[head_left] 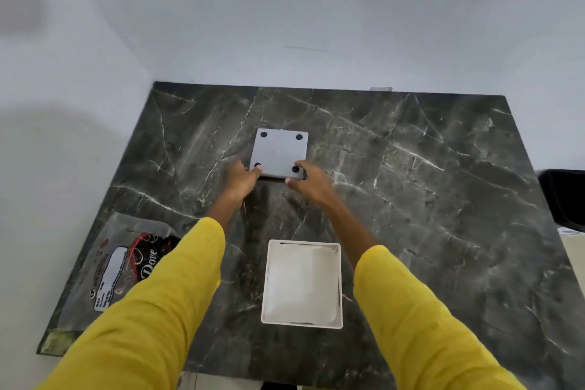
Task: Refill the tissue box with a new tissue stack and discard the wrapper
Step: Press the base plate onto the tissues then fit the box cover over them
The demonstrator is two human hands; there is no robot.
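"Dove" readable on wrapper (126, 266), lying flat at table's (443, 199) near left. Left hand (242, 179) and right hand (311, 182) pinch near corners of white panel (280, 150) with four black dots. Open tissue box (302, 285) nearer, between forearms, tissue stack inside.

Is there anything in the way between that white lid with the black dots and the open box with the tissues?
No. Both hands, left hand and right hand, hold the lid at its near edge. Between it and the open tissue box lies only bare marble countertop. The wrapper lies off to the left.
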